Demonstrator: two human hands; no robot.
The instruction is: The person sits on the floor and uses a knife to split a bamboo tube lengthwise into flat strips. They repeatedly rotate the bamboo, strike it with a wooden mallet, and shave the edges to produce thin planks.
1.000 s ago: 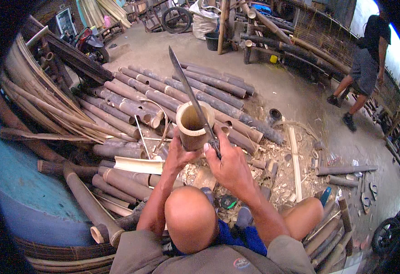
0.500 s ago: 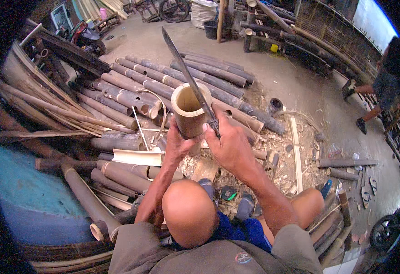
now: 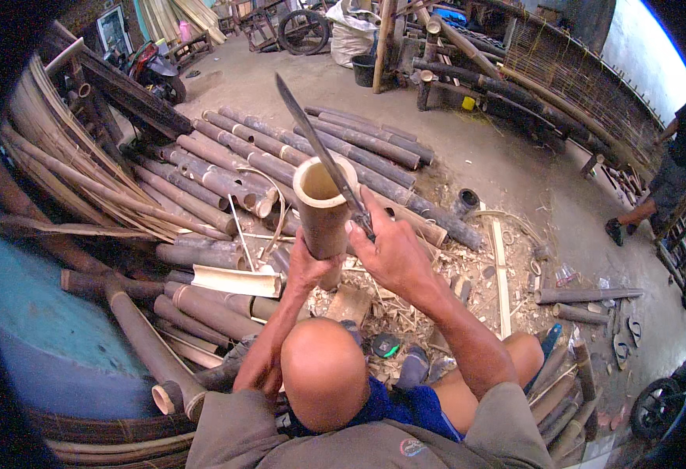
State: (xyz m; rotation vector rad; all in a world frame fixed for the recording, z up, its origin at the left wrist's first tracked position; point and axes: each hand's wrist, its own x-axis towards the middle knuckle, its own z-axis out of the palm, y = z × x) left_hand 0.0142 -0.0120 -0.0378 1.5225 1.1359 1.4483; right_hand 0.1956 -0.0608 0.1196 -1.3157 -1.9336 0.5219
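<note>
My left hand (image 3: 313,264) is wrapped round the lower part of a bamboo tube (image 3: 323,227), whose open end faces up and shows a thick pale rim. In my right hand (image 3: 394,246) is the handle of a long dark machete (image 3: 312,137). Its blade slants up and to the left, crossing the right side of the tube's rim; I cannot tell whether it touches. Below the tube stands a wooden block (image 3: 348,305) among pale shavings, between my feet.
Several dark bamboo poles (image 3: 272,148) lie ahead. A split bamboo piece (image 3: 236,281) and more poles are at left. Bent strips (image 3: 77,148) lean beyond them. A tape measure (image 3: 386,345) sits by my foot. Far right, a person (image 3: 660,176) stands beside a bamboo rack.
The tube and machete have come slightly lower in view, still held the same way. The person at far right has shifted position. The view has tilted a little.
</note>
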